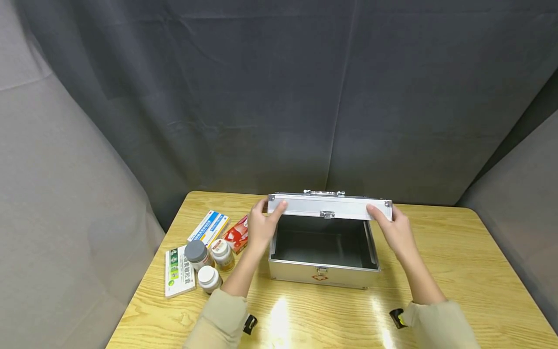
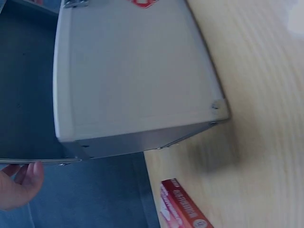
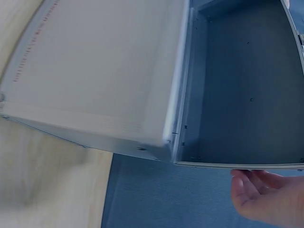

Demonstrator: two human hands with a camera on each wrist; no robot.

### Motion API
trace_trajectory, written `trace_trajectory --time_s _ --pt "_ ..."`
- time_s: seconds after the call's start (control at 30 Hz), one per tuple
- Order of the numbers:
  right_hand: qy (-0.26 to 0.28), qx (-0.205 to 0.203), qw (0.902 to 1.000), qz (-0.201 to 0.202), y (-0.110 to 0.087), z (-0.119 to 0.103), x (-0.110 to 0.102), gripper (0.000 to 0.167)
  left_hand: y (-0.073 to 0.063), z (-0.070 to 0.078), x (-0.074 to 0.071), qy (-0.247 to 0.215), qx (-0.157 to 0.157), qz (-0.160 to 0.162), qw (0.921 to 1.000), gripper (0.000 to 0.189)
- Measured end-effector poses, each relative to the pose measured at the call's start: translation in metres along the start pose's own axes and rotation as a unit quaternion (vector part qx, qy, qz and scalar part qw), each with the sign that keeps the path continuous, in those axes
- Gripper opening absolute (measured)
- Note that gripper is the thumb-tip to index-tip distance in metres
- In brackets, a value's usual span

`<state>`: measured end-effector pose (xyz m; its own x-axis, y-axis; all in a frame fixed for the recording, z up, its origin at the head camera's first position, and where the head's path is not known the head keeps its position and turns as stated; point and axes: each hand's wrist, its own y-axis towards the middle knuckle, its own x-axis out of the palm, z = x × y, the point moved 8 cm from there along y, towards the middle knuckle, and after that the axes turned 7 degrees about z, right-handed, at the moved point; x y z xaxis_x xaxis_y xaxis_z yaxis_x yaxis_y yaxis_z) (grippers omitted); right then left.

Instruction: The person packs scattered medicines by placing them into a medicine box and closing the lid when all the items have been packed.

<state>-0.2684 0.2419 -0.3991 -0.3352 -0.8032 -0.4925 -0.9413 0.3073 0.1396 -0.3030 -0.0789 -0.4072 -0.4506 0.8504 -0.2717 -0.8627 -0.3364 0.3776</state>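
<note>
A silvery metal first-aid case (image 1: 301,271) with a red emblem stands on the table, its lid (image 1: 305,205) tilted up at the back. The dark inside (image 1: 327,242) shows beneath the lid, bare of contents. My left hand (image 1: 261,225) grips the lid's left end, thumb on the front face and fingers round the side. At the right end my right hand (image 1: 395,230) holds the lid the same way. In the left wrist view, the left fingertips (image 2: 34,175) press against the lid's edge. The right wrist view has the right fingers (image 3: 244,183) under the other edge.
Left of the case lie a blue-and-white box (image 1: 209,228), a red box (image 1: 237,235) and a white-and-green box (image 1: 179,278). Close by stand a grey-capped bottle (image 1: 197,252) and two white-capped bottles, one nearer the case (image 1: 223,254), one in front (image 1: 209,278). Grey curtains (image 1: 270,97) surround the wooden table (image 1: 457,271).
</note>
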Motion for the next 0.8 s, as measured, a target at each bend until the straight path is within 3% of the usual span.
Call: trace_trajectory --time_s 0.33,0.8 --pt "-0.034 0.006 0.9991 -0.025 0.021 -0.012 -0.003 0.069 0.019 0.005 0.008 0.001 -0.071 -0.031 0.997 0.045" --pt "-0.084 0.035 0.9942 -0.056 0.047 -0.022 -0.002 0.088 0.046 0.009 0.017 0.039 -0.094 -0.057 0.9931 0.063"
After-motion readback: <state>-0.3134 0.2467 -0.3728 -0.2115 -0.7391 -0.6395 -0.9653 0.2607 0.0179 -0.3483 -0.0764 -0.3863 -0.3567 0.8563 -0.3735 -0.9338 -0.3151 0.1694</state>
